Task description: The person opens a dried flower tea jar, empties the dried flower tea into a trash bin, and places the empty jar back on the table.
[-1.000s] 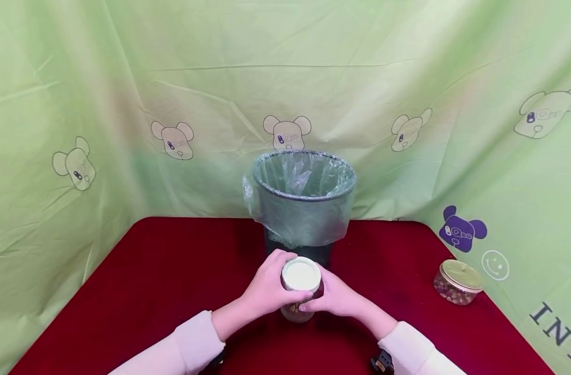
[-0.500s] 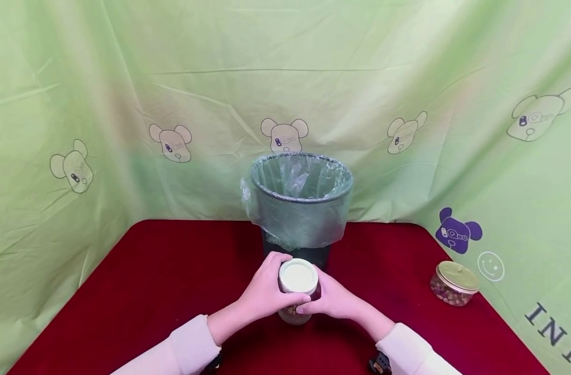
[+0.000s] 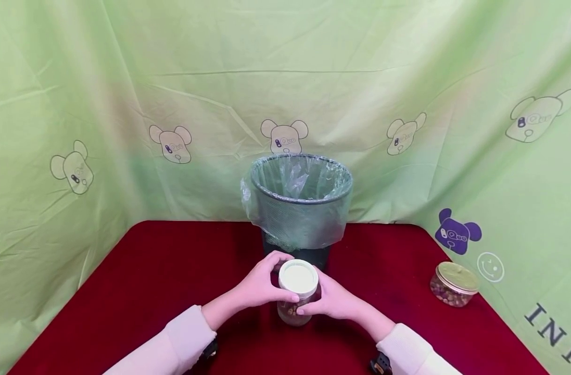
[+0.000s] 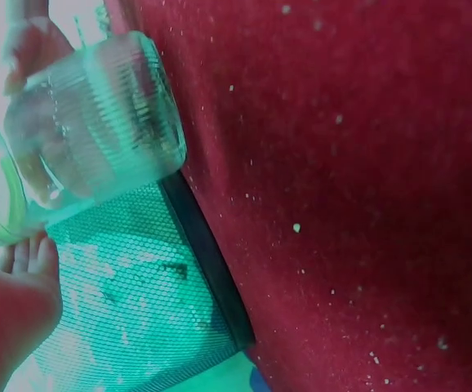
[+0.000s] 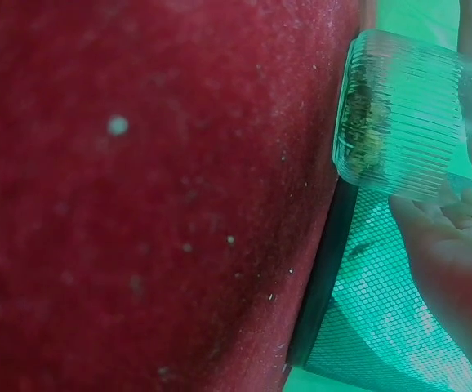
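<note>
A clear ribbed jar (image 3: 294, 315) stands upright on the red cloth, a white lid (image 3: 299, 276) on its top. Nut-like bits lie low inside it, seen in the right wrist view through the jar wall (image 5: 403, 114). My right hand (image 3: 334, 297) grips the jar's side below the lid, thumb across the front. The left hand (image 3: 259, 284) curves round the lid's left side, thumb at its front edge and fingers at the back, with a gap between palm and lid. In the left wrist view, the left hand's fingers (image 4: 36, 253) are right at the lid's rim.
A dark mesh bin (image 3: 294, 219) with a clear plastic liner stands just behind the jar. At the right edge of the table sits a second, lower jar (image 3: 454, 286) with a gold lid. Green printed curtain (image 3: 210, 104) surrounds the table (image 3: 173, 271).
My left thumb has slid left along the lid's front edge, and the palm and forearm have backed off leftward. The right hand keeps its hold on the jar. The head view has shifted slightly.
</note>
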Demonstrator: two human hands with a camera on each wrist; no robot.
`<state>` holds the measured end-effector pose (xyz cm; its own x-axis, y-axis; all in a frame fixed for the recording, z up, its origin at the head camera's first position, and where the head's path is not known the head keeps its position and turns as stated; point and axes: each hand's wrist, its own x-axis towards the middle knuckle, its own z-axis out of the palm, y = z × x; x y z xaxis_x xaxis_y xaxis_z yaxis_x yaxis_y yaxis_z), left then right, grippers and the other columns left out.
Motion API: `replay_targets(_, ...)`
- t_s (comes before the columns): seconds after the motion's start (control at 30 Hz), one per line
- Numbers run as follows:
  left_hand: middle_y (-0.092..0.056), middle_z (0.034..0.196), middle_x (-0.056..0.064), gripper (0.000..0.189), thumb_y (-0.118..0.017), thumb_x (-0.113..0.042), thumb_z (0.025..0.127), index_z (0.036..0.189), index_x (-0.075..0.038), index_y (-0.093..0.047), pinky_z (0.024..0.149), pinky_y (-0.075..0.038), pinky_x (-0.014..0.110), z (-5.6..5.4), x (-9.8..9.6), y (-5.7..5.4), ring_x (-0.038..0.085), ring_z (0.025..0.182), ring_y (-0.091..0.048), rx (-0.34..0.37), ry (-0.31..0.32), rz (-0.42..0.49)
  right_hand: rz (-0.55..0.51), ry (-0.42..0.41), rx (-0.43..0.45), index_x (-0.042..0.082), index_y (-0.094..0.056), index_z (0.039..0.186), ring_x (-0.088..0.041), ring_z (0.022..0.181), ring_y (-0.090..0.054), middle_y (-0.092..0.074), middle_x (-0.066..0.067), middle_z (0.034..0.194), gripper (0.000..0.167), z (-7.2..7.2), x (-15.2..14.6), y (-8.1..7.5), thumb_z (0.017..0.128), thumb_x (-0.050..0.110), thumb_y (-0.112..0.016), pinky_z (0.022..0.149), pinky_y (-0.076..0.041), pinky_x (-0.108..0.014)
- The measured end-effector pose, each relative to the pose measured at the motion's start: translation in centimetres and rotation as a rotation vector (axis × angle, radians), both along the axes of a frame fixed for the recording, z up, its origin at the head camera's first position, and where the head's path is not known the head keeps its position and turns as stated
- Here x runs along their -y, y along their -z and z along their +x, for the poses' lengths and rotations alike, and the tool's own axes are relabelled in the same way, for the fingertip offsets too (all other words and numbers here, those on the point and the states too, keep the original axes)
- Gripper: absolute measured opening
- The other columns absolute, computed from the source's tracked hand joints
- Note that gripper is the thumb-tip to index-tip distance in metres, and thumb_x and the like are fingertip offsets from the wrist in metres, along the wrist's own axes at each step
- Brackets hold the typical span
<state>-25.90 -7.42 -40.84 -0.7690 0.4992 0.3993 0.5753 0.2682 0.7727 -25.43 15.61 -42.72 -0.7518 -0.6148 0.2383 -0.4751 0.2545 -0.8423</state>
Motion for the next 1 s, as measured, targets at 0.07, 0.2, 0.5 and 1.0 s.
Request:
replay_targets(0.07, -0.056, 0.113, -0.006, 0.068, -0.09, -0.028, 0.067, 0.123, -0.012, -0.056, 0.092, -0.046, 0.03, -0.3, 0.0, 0.0, 0.011, 0.102, -0.06, 0.024, 0.037, 0.009, -0.001, -0.002, 0.003, 0.008, -0.036, 0.141, -0.019, 0.116, -0.052, -0.053, -0.004, 0.128, 0.083, 0.0, 0.0, 0.0, 0.075, 0.022, -0.085, 0.098, -0.042, -0.029)
replay_targets(0.2, -0.056, 0.114, -0.004, 0.068, -0.09, -0.024, 0.066, 0.124, -0.011, -0.056, 0.091, -0.046, 0.03, -0.8, 0.1, -0.1, 0.012, 0.1, -0.06, 0.041, 0.098, 0.009, -0.005, -0.019, 0.001, 0.008, -0.035, 0.142, -0.02, 0.117, -0.051, -0.052, -0.005, 0.129, 0.083, 0.0, 0.1, 0.0, 0.076, 0.021, -0.084, 0.097, -0.043, -0.029)
replay_targets(0.5, -0.057, 0.114, -0.001, 0.067, -0.09, -0.015, 0.066, 0.124, -0.007, -0.057, 0.091, -0.045, 0.029, -0.3, -0.2, -0.5, 0.013, 0.102, -0.058, 0.045, 0.065, 0.007, -0.008, -0.02, -0.018, 0.008, -0.035, 0.141, -0.02, 0.117, -0.051, -0.052, -0.006, 0.129, 0.082, -0.1, 0.1, -0.2, 0.077, 0.022, -0.084, 0.098, -0.042, -0.029)
replay_targets(1.0, -0.056, 0.113, -0.01, 0.068, -0.09, -0.032, 0.066, 0.122, -0.012, -0.057, 0.091, -0.047, 0.033, 1.1, -1.0, 0.4, 0.01, 0.105, -0.055, -0.019, -0.116, 0.016, -0.026, -0.027, 0.003, 0.011, -0.035, 0.141, -0.02, 0.117, -0.051, -0.053, -0.002, 0.128, 0.083, 0.0, 0.2, -0.1, 0.075, 0.018, -0.084, 0.098, -0.043, -0.029)
